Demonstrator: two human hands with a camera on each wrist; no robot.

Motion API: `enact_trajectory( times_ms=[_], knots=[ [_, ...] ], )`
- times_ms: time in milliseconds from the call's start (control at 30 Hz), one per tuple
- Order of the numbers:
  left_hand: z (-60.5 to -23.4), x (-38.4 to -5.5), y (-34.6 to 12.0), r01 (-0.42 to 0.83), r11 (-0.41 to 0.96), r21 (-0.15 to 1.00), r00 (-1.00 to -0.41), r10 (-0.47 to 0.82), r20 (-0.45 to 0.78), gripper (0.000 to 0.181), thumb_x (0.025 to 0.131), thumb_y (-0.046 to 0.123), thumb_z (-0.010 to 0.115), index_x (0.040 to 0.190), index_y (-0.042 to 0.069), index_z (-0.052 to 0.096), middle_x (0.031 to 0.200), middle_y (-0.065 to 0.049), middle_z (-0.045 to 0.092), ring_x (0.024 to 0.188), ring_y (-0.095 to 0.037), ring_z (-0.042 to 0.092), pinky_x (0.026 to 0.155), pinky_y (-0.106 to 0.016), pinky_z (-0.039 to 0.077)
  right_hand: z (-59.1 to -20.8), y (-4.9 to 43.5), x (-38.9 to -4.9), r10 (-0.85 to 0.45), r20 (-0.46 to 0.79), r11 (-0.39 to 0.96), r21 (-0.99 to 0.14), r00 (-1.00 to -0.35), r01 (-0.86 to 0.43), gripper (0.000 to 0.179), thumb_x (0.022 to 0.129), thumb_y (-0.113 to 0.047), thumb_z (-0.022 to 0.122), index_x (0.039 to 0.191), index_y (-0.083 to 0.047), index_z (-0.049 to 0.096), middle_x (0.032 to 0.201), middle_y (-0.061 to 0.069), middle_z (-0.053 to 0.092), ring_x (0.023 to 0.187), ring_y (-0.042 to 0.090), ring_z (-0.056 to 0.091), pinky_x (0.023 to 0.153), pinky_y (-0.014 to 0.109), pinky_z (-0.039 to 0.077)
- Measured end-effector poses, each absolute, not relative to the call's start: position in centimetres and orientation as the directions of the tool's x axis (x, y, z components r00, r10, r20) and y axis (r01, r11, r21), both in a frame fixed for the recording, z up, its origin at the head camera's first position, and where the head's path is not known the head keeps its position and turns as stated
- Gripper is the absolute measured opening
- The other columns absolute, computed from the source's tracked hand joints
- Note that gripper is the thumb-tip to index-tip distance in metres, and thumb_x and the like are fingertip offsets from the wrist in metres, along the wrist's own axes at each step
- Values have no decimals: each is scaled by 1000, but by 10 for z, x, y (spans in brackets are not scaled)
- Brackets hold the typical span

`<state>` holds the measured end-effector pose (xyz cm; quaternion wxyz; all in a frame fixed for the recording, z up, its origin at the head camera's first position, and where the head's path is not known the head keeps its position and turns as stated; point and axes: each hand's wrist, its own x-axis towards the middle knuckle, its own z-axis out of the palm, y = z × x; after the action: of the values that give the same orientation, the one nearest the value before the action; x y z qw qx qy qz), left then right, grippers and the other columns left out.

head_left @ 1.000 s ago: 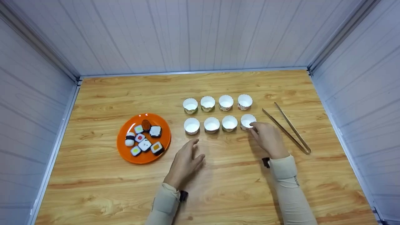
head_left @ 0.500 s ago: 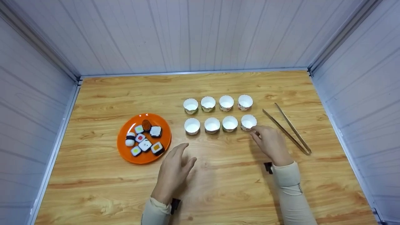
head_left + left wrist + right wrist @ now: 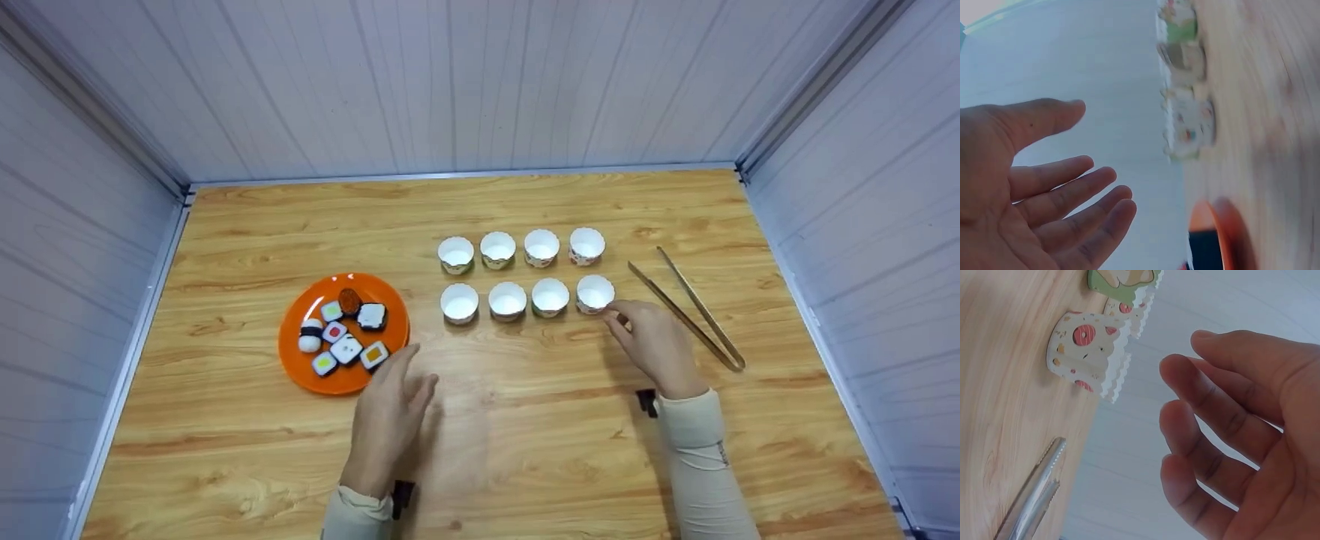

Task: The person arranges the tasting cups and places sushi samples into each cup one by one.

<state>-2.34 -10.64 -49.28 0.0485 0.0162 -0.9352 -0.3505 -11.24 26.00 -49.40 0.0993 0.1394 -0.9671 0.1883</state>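
1. Far left on the wood-grained tabletop (image 3: pixel 510 442): round glossy orange plate (image 3: pixel 300 304), carrying eight small sushi-shaped pieces (image 3: pixel 346 349), mostly white and black, with red, yellow, green and orange centres; one is an orange-brown oval.
2. Left hand (image 3: pixel 386 420), beige sleeve (image 3: pixel 356 521) behind it: fingertips overlap the plate's near right edge in the head view; the wrist view shows a gap between them. Grip apart, thumb well away from the fingers, nothing held.
3. Middle: white scallop-rimmed paper cups (image 3: pixel 507 301) with printed sides, eight in two rows of four, upright, mouths up.
4. Front row, right end: white paper cup with red ring prints (image 3: pixel 595 294). Right hand (image 3: pixel 656 341) just beside it, not touching in the wrist view; fingers loosely bent, grip slightly apart, nothing held.
5. Far right: silver metal tongs (image 3: pixel 696 298) lying slantwise, arms spread, bend nearest the wearer.
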Motion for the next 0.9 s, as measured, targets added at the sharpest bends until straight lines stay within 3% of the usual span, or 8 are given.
enact_trajectory(
  times_ms=[267, 500, 733, 900],
  knots=[
    [-510, -33, -173, -220, 711, 668, -962, -272, -27, 55, 97, 22, 67, 145, 3, 47, 151, -21, 40, 136, -39, 38, 111, -57, 33, -494, 266, -112, -200, 237, 907, -323, -951, -272, 20, 90, -16, 76, 109, -7, 75, 86, 7, 73, 68, 25, 66, 52, 44, 52],
    [-529, -43, -219, -434, 641, 634, -888, -421, -182, 58, 102, 16, 58, 151, -3, 34, 154, -28, 29, 139, -46, 30, 113, -60, 27, -492, 272, -114, -194, 200, 905, -343, -960, -254, 23, 92, -18, 74, 111, -4, 74, 88, 11, 73, 67, 25, 66, 51, 42, 52],
    [-539, -44, -239, -400, 629, 667, -893, -430, -131, 51, 101, 5, 52, 144, -16, 36, 143, -36, 39, 134, -48, 37, 112, -58, 29, -493, 284, -114, -185, 223, 909, -330, -957, -253, 23, 92, -17, 74, 111, -3, 74, 86, 10, 73, 65, 24, 65, 49, 41, 52],
    [-543, -48, -246, -398, 620, 676, -892, -434, -127, 47, 97, -4, 51, 141, -15, 43, 136, -35, 47, 127, -47, 44, 107, -59, 36, -494, 302, -119, -152, 191, 923, -324, -970, -208, 24, 93, -17, 72, 112, -3, 73, 88, 11, 72, 67, 26, 65, 50, 44, 51]
  ],
)
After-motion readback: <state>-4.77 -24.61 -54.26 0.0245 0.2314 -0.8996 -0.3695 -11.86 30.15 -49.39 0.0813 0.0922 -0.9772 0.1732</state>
